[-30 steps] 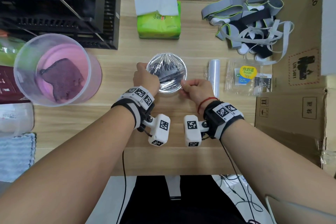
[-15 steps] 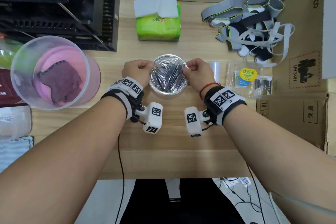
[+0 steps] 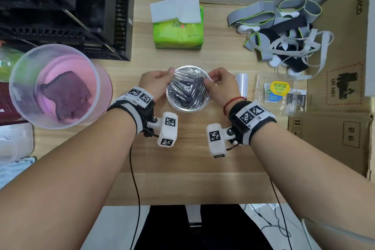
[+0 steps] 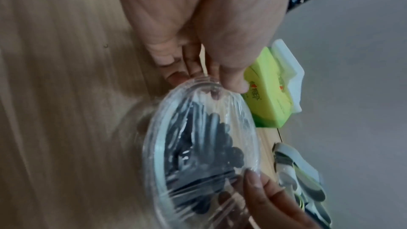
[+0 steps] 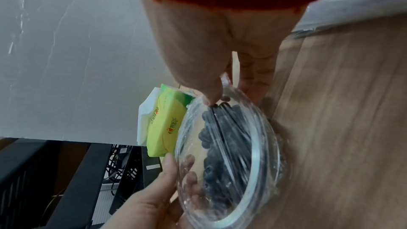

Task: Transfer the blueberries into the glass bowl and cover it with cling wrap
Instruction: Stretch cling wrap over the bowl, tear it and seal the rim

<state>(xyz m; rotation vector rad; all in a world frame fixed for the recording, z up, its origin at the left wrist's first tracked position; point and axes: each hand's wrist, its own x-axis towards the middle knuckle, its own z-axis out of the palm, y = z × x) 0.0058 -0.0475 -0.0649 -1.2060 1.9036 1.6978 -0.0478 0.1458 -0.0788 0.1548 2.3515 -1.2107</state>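
Here, glass bowl (image 3: 187, 107) upright, mouth up, blueberries (image 3: 185, 92) inside, left hand (image 3: 155, 83) and right hand (image 3: 221, 85) fingers pinching cling wrap (image 3: 194, 75).

One glass bowl (image 3: 188, 107), one tissue pack (image 3: 178, 33), two hands.

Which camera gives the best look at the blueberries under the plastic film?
The right wrist view: the blueberries fill the frame close up, single berries distinguishable through the cling wrap. The left wrist view shows them blurrier and darker behind wrinkles. The head view shows only a small dark mass inside the glass bowl.
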